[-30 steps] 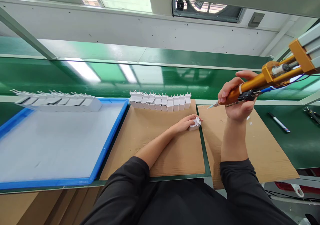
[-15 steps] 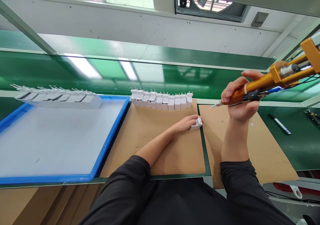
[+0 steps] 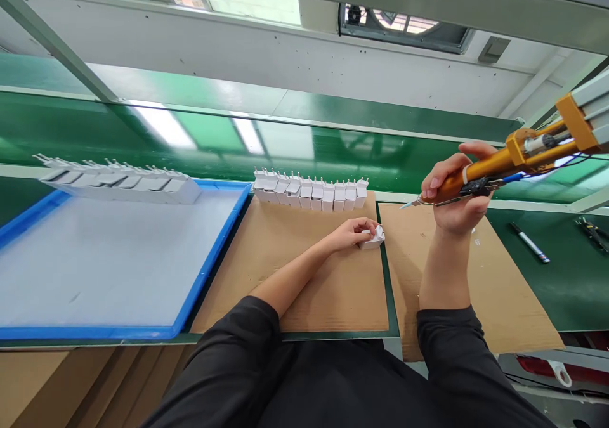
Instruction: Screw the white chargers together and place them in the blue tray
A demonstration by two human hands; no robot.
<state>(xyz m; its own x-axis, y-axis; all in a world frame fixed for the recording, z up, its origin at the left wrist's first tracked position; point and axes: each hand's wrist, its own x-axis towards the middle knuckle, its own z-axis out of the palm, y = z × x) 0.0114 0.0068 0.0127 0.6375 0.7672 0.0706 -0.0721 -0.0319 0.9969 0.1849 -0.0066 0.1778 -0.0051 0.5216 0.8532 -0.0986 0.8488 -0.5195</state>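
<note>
My left hand (image 3: 349, 233) is closed on a white power plug adapter (image 3: 372, 240), which lies on the middle cardboard sheet close to its right edge. The fingers curl over the adapter's top, hiding part of it. Raised over the right cardboard sheet, my right hand (image 3: 454, 184) wraps round a gold-orange powered hand tool (image 3: 490, 160). Its thin, pale pointed tip (image 3: 408, 205) points left, apart from the adapter. At the back of the middle sheet stands a row of white plug adapters (image 3: 316, 193), pins upward.
A blue-rimmed tray (image 3: 216, 257) on the left carries another row of white adapters (image 3: 124, 184) along its back edge. Cardboard sheets (image 3: 304, 288) cover the green bench. Towards the right lie a marker pen (image 3: 530, 243) and black-handled pliers (image 3: 592, 230).
The view has shifted slightly. My left fingers have drawn back from the adapter's right end and bent more over its top. My right hand keeps the tool at nearly the same place.
</note>
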